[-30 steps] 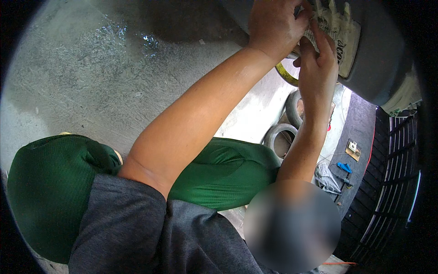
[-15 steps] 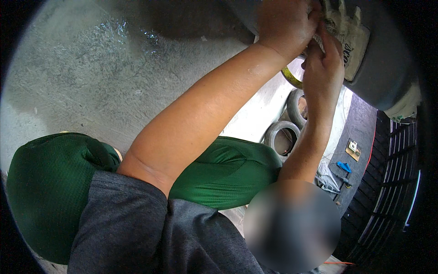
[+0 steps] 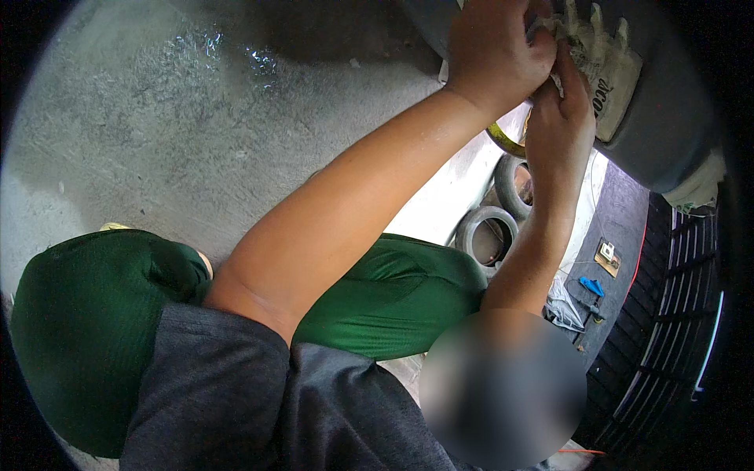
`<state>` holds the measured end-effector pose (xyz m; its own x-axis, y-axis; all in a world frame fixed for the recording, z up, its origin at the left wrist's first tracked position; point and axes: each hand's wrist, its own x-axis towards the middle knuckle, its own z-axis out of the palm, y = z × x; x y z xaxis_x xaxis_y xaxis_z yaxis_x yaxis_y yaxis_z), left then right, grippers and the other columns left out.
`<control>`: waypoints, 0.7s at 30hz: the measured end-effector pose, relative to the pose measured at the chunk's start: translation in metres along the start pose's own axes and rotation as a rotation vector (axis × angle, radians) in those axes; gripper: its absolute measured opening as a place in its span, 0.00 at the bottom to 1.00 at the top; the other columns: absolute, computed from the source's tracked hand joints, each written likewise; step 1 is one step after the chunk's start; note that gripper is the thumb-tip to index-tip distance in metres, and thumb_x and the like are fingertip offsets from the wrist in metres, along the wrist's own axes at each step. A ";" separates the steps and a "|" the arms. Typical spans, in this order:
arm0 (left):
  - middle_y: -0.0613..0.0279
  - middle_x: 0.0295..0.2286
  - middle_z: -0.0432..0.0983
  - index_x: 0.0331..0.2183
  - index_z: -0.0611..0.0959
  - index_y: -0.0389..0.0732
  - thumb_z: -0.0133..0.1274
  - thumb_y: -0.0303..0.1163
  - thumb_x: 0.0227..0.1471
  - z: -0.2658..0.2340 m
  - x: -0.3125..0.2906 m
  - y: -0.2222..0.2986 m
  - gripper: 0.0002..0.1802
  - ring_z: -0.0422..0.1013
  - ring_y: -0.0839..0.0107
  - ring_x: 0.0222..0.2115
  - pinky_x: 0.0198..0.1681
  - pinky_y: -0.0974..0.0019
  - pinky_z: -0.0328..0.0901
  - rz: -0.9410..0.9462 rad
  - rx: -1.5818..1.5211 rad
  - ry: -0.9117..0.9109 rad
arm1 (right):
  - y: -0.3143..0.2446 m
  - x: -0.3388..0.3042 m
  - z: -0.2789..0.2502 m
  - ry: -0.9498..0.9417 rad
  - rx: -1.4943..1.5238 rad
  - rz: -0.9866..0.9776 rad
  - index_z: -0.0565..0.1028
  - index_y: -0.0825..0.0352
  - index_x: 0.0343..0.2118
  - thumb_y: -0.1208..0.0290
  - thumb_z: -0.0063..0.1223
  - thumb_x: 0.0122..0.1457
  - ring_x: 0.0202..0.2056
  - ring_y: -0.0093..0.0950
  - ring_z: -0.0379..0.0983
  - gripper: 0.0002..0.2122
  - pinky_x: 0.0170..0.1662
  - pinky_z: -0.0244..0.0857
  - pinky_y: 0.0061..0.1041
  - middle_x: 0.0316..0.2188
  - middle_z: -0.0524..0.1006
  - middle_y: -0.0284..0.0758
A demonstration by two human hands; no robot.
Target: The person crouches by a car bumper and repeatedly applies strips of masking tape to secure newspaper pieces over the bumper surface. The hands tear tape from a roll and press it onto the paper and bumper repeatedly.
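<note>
At the top, my left hand is closed, its thumb bent in and its fingertips partly hidden. Just right of it and lower, my right hand points upward with fingers together, close to the left thumb. A bit of pale, crumpled material shows between the two hands; whether it is separate cannot be made out. Beside them, a cream glove-shaped piece with finger-like strips and dark print lies against a dark, smooth, curved surface. What each hand pinches is hidden.
Behind my right forearm are two worn tyres and a yellow ring-shaped thing. To the right lie a blue item, a small board and clear plastic. Dark metal bars line the right edge. A whitish cloth-like piece hangs nearby.
Both hands have shifted slightly down and right, and the left thumb now shows more clearly. The cream piece also sits a little lower and farther right in view.
</note>
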<state>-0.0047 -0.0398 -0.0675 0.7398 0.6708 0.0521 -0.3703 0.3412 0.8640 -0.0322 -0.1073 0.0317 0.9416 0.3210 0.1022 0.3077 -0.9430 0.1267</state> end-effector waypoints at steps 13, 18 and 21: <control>0.45 0.41 0.78 0.50 0.82 0.31 0.43 0.31 0.60 0.016 -0.024 -0.021 0.23 0.69 0.53 0.42 0.50 0.55 0.63 0.295 0.201 -0.064 | 0.007 0.001 0.001 -0.009 -0.050 -0.060 0.72 0.61 0.64 0.70 0.44 0.68 0.52 0.43 0.80 0.22 0.54 0.72 0.36 0.53 0.80 0.49; 0.45 0.41 0.78 0.45 0.81 0.31 0.43 0.31 0.58 0.005 -0.012 -0.014 0.19 0.69 0.51 0.42 0.50 0.53 0.62 0.172 -0.322 -0.259 | 0.007 -0.001 -0.001 -0.049 -0.032 0.032 0.73 0.60 0.63 0.71 0.43 0.68 0.50 0.41 0.81 0.21 0.53 0.73 0.36 0.49 0.82 0.48; 0.45 0.41 0.78 0.44 0.81 0.33 0.43 0.30 0.56 -0.002 -0.012 -0.005 0.18 0.69 0.50 0.42 0.50 0.52 0.62 -0.062 -0.575 -0.372 | 0.011 -0.001 -0.001 -0.049 -0.024 0.030 0.73 0.60 0.63 0.70 0.44 0.69 0.50 0.41 0.81 0.20 0.52 0.73 0.36 0.48 0.82 0.47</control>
<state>-0.0127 -0.0481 -0.0730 0.8746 0.4035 0.2686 -0.4847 0.7359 0.4728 -0.0302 -0.1180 0.0343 0.9561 0.2873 0.0576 0.2764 -0.9496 0.1480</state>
